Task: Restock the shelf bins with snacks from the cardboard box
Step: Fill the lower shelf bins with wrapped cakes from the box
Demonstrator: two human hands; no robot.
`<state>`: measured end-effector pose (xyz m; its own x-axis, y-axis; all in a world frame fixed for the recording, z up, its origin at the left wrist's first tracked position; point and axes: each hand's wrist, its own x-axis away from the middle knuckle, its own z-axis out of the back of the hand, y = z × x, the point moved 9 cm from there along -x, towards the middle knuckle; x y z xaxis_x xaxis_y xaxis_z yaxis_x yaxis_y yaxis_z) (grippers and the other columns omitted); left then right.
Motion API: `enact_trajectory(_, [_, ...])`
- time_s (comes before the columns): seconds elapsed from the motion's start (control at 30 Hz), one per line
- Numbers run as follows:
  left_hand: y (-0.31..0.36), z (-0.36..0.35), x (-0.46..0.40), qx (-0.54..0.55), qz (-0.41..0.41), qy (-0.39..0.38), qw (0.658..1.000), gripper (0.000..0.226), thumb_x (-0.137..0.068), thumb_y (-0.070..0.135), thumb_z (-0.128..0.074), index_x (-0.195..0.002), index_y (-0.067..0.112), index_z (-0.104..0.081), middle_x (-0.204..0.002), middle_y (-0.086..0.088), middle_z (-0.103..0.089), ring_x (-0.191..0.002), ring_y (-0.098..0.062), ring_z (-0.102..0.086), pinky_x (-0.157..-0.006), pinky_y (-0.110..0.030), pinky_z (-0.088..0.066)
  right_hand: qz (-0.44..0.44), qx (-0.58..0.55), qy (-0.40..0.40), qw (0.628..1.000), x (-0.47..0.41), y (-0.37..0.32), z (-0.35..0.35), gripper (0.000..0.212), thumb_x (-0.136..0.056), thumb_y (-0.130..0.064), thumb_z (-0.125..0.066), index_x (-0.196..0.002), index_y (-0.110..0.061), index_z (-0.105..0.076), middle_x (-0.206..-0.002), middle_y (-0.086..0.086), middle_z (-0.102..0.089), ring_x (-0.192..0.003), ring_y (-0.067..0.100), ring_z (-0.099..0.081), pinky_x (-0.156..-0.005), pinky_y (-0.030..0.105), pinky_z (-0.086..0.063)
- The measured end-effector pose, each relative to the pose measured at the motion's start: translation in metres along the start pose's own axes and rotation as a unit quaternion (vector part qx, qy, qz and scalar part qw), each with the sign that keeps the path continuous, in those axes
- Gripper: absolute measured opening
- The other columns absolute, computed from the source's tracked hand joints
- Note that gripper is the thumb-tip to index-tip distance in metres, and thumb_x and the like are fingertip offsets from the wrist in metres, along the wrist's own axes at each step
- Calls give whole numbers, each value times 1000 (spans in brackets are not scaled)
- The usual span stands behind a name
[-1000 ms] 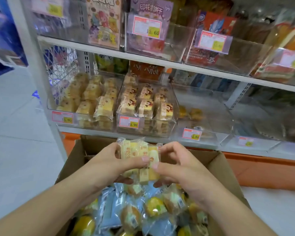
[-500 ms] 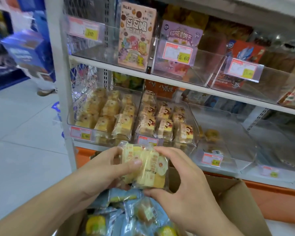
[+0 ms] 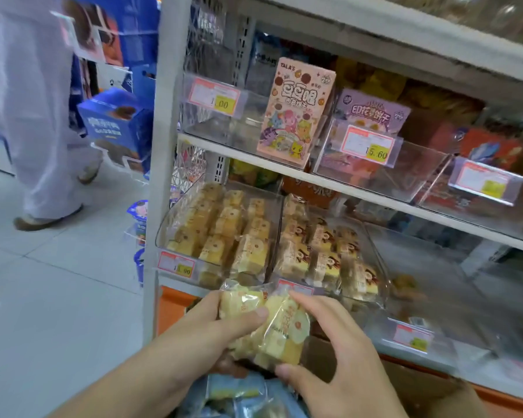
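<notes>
Shop shelving [image 3: 357,188] in white metal fills the view, with clear plastic bins on two levels and a pale tiled floor [image 3: 58,297] to the left.

1. Lower shelf, left bin [image 3: 175,236]: filled with rows of wrapped yellow cakes; a price tag [image 3: 175,264] is fixed to its front.
2. Lower shelf, middle bin [image 3: 381,267]: filled with wrapped cakes bearing brown and yellow labels.
3. Lower shelf, next bin to the right [image 3: 429,285]: nearly bare, with a few small items blurred at the back.
4. Upper shelf: a pink cartoon box [image 3: 296,110] stands upright between two bins; a purple packet [image 3: 372,113] sits in the bin beside it.

Left hand [image 3: 221,330]: fingers curled round a bundle of wrapped yellow cakes [image 3: 266,327], thumb pressed across the front. Right hand [image 3: 335,357]: thumb under the bundle's lower edge, fingers spread over its right side. Both hands hold the bundle just in front of the lower bins, below their front edges.

Cardboard box [image 3: 411,384]: below the hands, its brown wall visible at lower right. Blue-wrapped snacks [image 3: 239,393] lie inside, under the bundle.

Another person's legs in white trousers [image 3: 43,131] stand on the floor at far left, near blue cartons [image 3: 115,122].
</notes>
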<state>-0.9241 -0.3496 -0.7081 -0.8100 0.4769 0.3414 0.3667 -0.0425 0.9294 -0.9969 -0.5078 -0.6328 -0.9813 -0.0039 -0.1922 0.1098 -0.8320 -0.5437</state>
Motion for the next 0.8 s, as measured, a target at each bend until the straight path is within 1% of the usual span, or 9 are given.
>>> enact_trajectory(0.1, [4,22,-12,41,-6,63,997,31,-97,31,-73,-125,20,-65,-104,-8,-81,-86,-29,-78,-82,-50,-63,13,2,8,1000,-16,-4,1,79,-81,-43,-88,-140,-65,-40,-144,-43,-35,-136,-22,-30,-99,-4,-27])
enact_trajectory(0.13, [7,31,-16,40,-16,87,995,29,-98,31,-72,-124,22,-64,-103,-7,-80,-83,-26,-78,-77,-47,-64,19,4,17,1000,-26,-5,1,78,-83,-41,-88,-141,-63,-40,-144,-42,-36,-136,-20,-31,-102,-1,-29])
enact_trajectory(0.2, [19,53,-22,8,-39,141,989,27,-98,34,-72,-121,30,-58,-105,0,-76,-78,-14,-75,-65,-32,-60,19,9,36,999,-52,-5,1,77,-85,-40,-86,-142,-62,-39,-143,-42,-37,-137,-16,-33,-111,10,-33])
enact_trajectory(0.27, [29,71,-30,-11,-53,171,984,36,-96,32,-75,-122,33,-51,-111,2,-71,-87,-15,-72,-63,-27,-54,2,12,43,999,-83,-3,-3,76,-87,-40,-84,-147,-54,-40,-143,-39,-38,-137,-11,-35,-118,24,-37])
enact_trajectory(0.37, [34,98,-40,-18,-53,203,978,49,-91,26,-80,-127,29,-48,-114,-2,-70,-95,-23,-74,-73,-39,-60,2,31,41,999,-132,-8,-12,75,-89,-38,-83,-151,-43,-42,-140,-29,-43,-132,-4,-40,-117,27,-38])
enact_trajectory(0.53, [34,145,-38,-9,-49,306,951,40,-88,35,-80,-119,29,-55,-109,-1,-72,-93,-28,-74,-87,-48,-61,1,62,-10,998,-201,-16,-50,81,-88,-48,-81,-155,-44,-37,-160,-16,-40,-149,12,-35,-126,40,-31])
enact_trajectory(0.63, [33,155,-36,19,-53,314,948,28,-89,29,-79,-107,30,-58,-103,0,-74,-90,-26,-75,-83,-48,-63,25,149,-69,986,-221,-15,-84,84,-89,-56,-76,-160,-39,-35,-166,-12,-37,-155,19,-26,-128,40,-24])
enact_trajectory(0.7, [32,157,-36,23,-47,305,951,28,-90,28,-79,-109,28,-58,-101,-2,-74,-88,-25,-75,-79,-45,-62,36,223,-100,969,-224,-10,-99,82,-93,-60,-69,-162,-34,-33,-167,-9,-36,-156,22,-23,-129,41,-20])
enact_trajectory(0.8, [30,155,-39,40,-35,279,959,28,-91,25,-80,-109,26,-60,-98,-9,-77,-81,-30,-78,-82,-51,-65,18,266,-115,957,-220,-2,-106,79,-98,-64,-57,-165,-37,-25,-171,-10,-28,-159,25,-13,-130,45,-14])
